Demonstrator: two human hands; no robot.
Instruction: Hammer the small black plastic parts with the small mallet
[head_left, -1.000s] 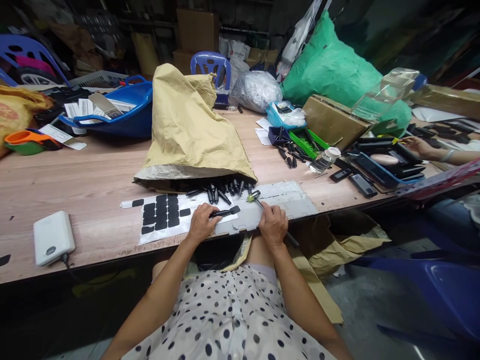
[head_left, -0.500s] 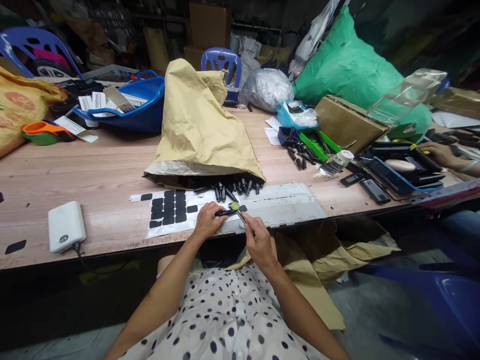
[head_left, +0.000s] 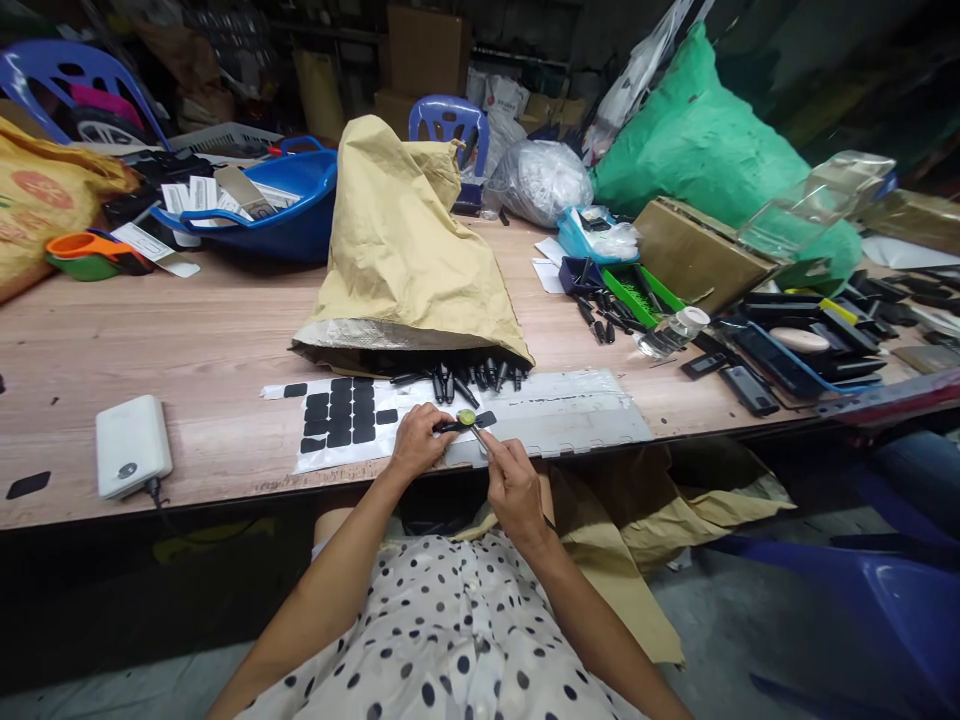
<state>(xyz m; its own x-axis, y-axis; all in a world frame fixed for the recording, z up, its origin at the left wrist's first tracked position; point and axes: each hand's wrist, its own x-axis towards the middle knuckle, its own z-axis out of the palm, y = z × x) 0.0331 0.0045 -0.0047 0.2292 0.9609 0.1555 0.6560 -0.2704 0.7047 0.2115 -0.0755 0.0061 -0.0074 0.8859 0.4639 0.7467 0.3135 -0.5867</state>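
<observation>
My left hand (head_left: 418,440) is closed on a small black tube-like piece (head_left: 448,427) above the front edge of a grey board (head_left: 577,410). Between thumb and fingers, my right hand (head_left: 517,490) grips a thin metal tool (head_left: 478,434). A round yellow-green piece (head_left: 466,417) shows at the tool's far end, against the black piece; how they join is too small to tell. Left of my hands, black rounded patches (head_left: 340,412) lie in rows on a white sheet (head_left: 311,463). Several similar black tubes (head_left: 448,386) spill from the open mouth of a tan paper bag (head_left: 412,250).
A white power bank (head_left: 133,445) with a cable lies at the left. Behind it stands a blue basin (head_left: 270,235) of cards. To the right are a green tray (head_left: 641,295), a clear bottle (head_left: 671,333) and dark devices (head_left: 750,388). The table's front edge runs below my hands.
My right hand and the tool have shifted very slightly; both hands keep their holds. The other person's hand at the far right has left the view. The view itself moved a little.
</observation>
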